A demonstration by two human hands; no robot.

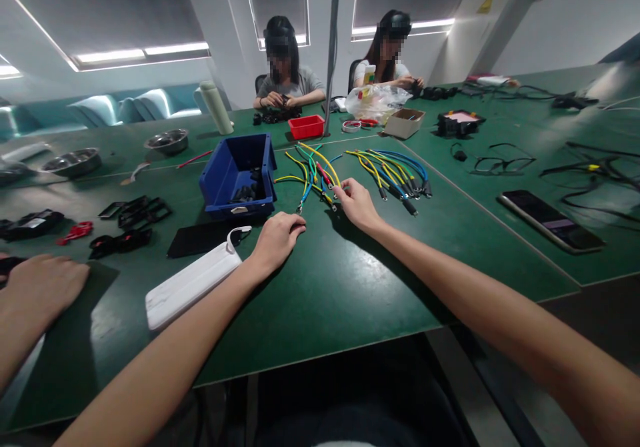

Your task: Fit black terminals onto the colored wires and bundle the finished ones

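Two hands: right hand (357,203) pinches yellow cable (327,159); left hand (277,240) curled, can't tell its hold. Crossed cables (313,175), 12 o'clock, may snag if tugged.

Shaded windows (125,7) line the pale wall (213,7).

Losing the near end of a thin yellow cable (329,166) behind the fingertips of the bare right hand (353,201). Hiding any grip inside the curled bare left hand (280,240). Cutting a co-worker's bare forearm (17,323) at the left edge.
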